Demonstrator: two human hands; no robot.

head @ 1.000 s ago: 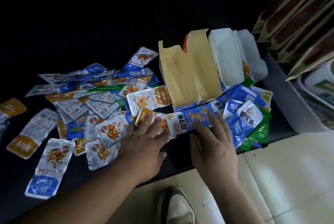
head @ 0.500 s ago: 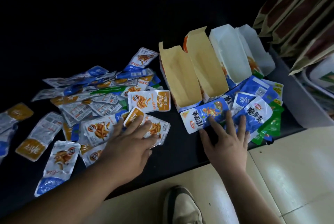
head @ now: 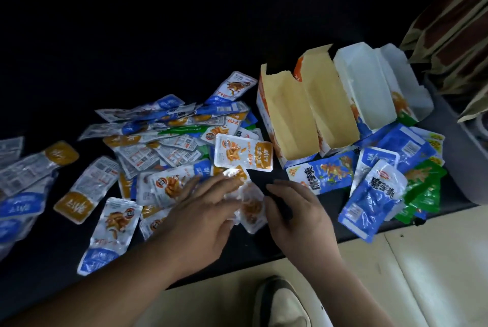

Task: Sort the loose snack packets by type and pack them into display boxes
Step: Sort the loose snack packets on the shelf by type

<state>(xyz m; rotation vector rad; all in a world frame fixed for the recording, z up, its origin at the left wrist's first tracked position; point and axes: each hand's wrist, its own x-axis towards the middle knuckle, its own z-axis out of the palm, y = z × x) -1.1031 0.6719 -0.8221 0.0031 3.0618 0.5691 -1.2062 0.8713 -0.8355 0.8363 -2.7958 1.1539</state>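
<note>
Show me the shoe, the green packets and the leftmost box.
shoe [head: 284, 305], head view, on its toe.
green packets [head: 426, 182], head view, on the top one's face.
leftmost box [head: 286, 115], head view, on its inner wall.

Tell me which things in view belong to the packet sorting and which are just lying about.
Job in hand:
- loose snack packets
- packet between the hands
- open display boxes
- bigger blue packets
- green packets
- left hand, right hand

Lying about:
- brown striped bags
- shoe
</note>
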